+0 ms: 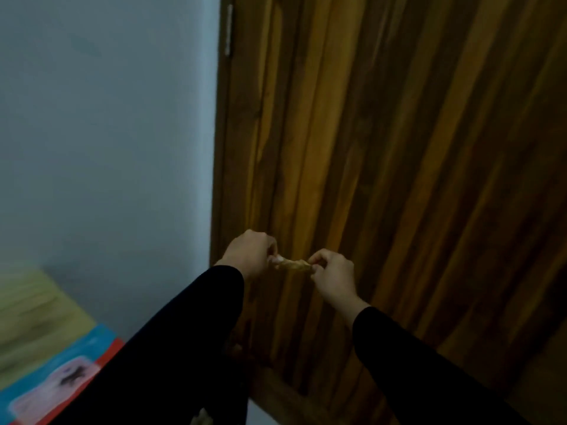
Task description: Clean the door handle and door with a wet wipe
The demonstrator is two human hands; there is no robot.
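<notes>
A brown wooden door point(399, 148) with streaked grain fills the right half of the view. Its handle is not visible. In front of the door's lower left part, my left hand point(250, 253) and my right hand point(333, 277) pinch the two ends of a crumpled wet wipe point(293, 265). The wipe is stretched between them and looks soiled brownish, with a white bit at its left end. Both arms wear black sleeves. The frame is blurred.
A pale blue-grey wall point(107, 133) takes up the left half. A metal hinge point(228, 29) sits on the door's left edge near the top. At the bottom left lie a yellowish wooden surface point(36, 317) and a blue, red and pink object point(61, 381).
</notes>
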